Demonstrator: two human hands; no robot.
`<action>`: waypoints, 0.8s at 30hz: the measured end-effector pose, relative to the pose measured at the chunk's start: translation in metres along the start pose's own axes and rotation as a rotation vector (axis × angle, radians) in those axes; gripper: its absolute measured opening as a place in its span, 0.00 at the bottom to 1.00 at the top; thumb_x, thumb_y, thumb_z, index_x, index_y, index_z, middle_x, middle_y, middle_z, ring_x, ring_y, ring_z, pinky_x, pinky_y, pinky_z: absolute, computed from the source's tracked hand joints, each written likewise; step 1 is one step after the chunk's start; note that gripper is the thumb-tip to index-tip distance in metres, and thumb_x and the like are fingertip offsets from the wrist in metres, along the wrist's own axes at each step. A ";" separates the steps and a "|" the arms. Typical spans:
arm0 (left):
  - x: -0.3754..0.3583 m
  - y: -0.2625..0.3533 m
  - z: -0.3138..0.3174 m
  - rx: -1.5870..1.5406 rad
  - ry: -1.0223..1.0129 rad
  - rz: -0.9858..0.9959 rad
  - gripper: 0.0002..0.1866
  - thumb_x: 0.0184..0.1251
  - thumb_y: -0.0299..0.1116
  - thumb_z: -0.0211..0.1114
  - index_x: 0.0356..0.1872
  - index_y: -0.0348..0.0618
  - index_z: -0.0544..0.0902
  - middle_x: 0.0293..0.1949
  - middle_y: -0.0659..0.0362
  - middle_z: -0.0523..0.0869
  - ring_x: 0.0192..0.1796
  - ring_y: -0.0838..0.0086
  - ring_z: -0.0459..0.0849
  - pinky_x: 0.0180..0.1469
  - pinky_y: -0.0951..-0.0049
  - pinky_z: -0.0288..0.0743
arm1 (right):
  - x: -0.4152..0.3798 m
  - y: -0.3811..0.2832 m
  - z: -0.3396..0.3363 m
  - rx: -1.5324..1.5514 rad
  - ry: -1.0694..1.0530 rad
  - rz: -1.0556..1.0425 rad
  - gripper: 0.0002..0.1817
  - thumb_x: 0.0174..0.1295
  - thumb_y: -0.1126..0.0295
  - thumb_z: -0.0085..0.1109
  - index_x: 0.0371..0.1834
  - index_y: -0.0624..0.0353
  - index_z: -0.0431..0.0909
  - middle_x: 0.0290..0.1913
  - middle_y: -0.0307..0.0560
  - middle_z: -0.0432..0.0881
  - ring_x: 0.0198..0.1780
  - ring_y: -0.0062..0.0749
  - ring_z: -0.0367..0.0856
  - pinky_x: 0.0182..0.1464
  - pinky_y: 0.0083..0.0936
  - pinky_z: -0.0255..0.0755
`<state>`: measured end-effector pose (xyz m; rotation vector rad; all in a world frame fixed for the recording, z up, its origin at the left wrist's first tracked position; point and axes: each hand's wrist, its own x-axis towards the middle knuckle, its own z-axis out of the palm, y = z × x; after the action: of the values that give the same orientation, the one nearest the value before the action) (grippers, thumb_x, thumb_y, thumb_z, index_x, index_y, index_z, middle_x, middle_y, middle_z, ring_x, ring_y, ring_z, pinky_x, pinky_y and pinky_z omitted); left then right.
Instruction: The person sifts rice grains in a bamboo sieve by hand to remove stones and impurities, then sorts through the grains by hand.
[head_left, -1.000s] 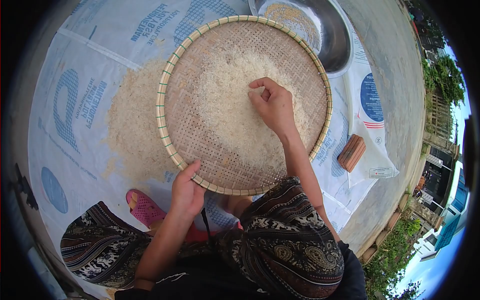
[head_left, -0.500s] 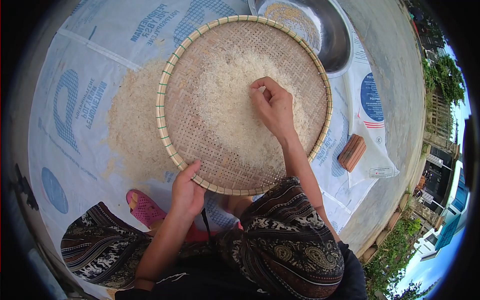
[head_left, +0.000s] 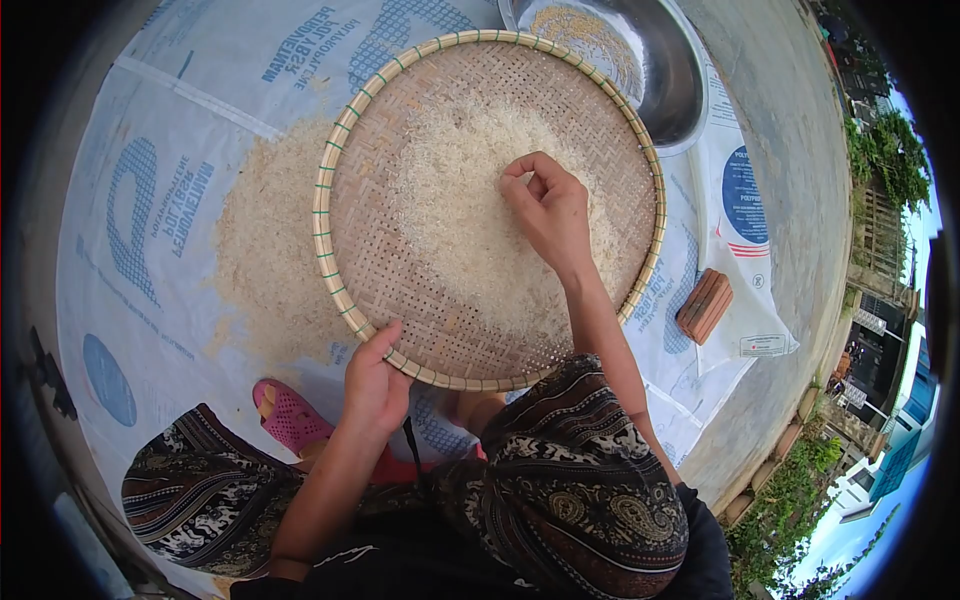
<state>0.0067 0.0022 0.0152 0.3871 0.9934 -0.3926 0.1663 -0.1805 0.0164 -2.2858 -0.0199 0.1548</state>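
A round woven bamboo winnowing tray (head_left: 365, 230), its rim bound with green ties, is tilted over my lap. Pale husked rice (head_left: 455, 200) lies spread across its middle and right side. My left hand (head_left: 378, 382) grips the near-left rim, thumb on top and the other fingers mostly hidden below. Over the rice, my right hand (head_left: 553, 215) is closed in a pinch, thumb against index finger. Whatever those fingertips hold, if anything, is too small to make out.
Husks and grain (head_left: 270, 250) lie on the printed white plastic sheet (head_left: 190, 270) left of the tray. A metal basin (head_left: 675, 90) with yellowish grain stands at the far right. Reddish bricks (head_left: 705, 306) sit on the sheet's right side. A pink sandal (head_left: 292, 420) is near my left knee.
My right hand has shifted very slightly, still pinched over the rice. The tray and my left hand have stayed almost still.
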 end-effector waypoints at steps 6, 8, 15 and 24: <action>0.001 -0.001 0.000 0.007 0.003 0.008 0.21 0.62 0.29 0.53 0.55 0.35 0.65 0.52 0.53 0.74 0.54 0.66 0.73 0.58 0.64 0.66 | 0.004 -0.002 -0.018 0.958 -0.283 0.485 0.03 0.58 0.71 0.54 0.29 0.57 0.73 0.16 0.26 0.60 0.15 0.10 0.52 0.14 0.13 0.43; 0.002 -0.001 -0.002 0.005 0.002 0.008 0.21 0.61 0.29 0.53 0.55 0.35 0.65 0.51 0.53 0.74 0.54 0.66 0.73 0.57 0.65 0.66 | 0.004 -0.001 -0.020 1.031 -0.318 0.511 0.04 0.59 0.70 0.54 0.30 0.57 0.73 0.16 0.26 0.59 0.15 0.10 0.51 0.14 0.11 0.42; 0.002 -0.001 -0.002 0.004 0.011 0.001 0.20 0.61 0.29 0.54 0.55 0.36 0.66 0.50 0.54 0.74 0.53 0.66 0.73 0.57 0.65 0.66 | 0.000 0.002 -0.019 1.166 -0.419 0.588 0.08 0.61 0.65 0.53 0.28 0.55 0.70 0.17 0.27 0.57 0.15 0.10 0.50 0.14 0.10 0.42; 0.001 -0.001 0.000 0.004 0.002 0.007 0.21 0.62 0.29 0.53 0.56 0.35 0.65 0.52 0.53 0.74 0.54 0.66 0.73 0.58 0.64 0.66 | 0.003 -0.013 -0.017 1.063 -0.226 0.480 0.07 0.62 0.68 0.52 0.32 0.59 0.70 0.24 0.40 0.75 0.23 0.19 0.72 0.24 0.14 0.65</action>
<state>0.0067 0.0016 0.0138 0.3944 0.9936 -0.3879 0.1712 -0.1845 0.0366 -1.1699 0.4016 0.5290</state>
